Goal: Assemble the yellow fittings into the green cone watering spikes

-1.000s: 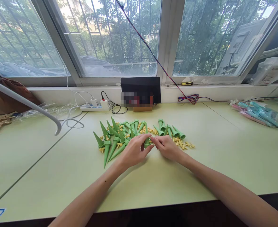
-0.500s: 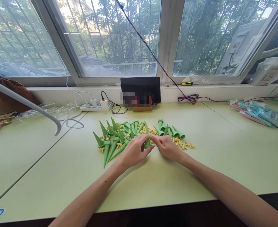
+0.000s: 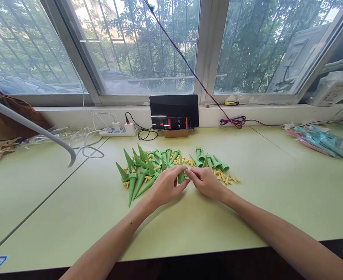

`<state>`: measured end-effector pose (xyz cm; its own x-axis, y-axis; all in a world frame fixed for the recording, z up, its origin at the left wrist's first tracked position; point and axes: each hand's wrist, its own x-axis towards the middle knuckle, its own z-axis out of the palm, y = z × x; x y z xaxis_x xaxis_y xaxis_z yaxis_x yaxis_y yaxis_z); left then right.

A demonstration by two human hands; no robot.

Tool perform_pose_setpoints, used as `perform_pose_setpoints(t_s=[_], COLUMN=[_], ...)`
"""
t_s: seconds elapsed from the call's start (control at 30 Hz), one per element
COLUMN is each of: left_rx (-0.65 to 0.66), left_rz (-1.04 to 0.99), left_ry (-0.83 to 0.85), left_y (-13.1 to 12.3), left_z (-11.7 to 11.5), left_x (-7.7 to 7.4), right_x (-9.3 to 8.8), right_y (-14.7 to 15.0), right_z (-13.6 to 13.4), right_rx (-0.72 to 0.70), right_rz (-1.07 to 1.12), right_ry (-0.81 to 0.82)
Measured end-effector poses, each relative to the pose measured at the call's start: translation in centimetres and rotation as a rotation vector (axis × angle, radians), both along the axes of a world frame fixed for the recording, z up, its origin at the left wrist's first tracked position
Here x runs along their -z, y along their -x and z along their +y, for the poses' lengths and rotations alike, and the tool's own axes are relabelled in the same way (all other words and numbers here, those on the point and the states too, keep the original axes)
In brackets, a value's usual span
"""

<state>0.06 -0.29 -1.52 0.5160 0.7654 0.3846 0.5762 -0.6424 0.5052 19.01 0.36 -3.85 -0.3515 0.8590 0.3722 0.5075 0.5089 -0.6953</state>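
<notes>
Green spike (image 3: 181, 177) is showing, tip up, within the curve of the left hand (image 3: 168, 185); I'm failing to tell if it's being gripped. The right hand (image 3: 207, 182) is pinching, anything inside hidden. Seemingly they're doing close fitting, the next move calling for aligning. Yellow pegs (image 3: 225, 180) are lying nearby.

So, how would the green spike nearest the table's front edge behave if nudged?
The green spike would likely roll in an arc, being tapered with one wider end. Its straight, moulded-looking form suggests stiff, probably light plastic.
</notes>
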Motion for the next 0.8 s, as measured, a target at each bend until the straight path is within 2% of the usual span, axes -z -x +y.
perform_pose_setpoints(t_s=[0.27,0.5,0.8], left_rx=[-0.011,0.015,0.01], left_rz=[0.06,0.036,0.022], left_ry=[0.007,0.014,0.01], left_y=[0.03,-0.03,-0.05], left_z=[0.0,-0.06,0.07], left_x=[0.03,-0.03,0.25], right_x=[0.12,-0.35,-0.04], right_y=[-0.01,0.05,0.06], right_z=[-0.01,-0.36,-0.14], right_rx=[-0.005,-0.019,-0.018], right_rz=[-0.023,-0.017,0.011], right_ry=[0.002,0.016,0.021])
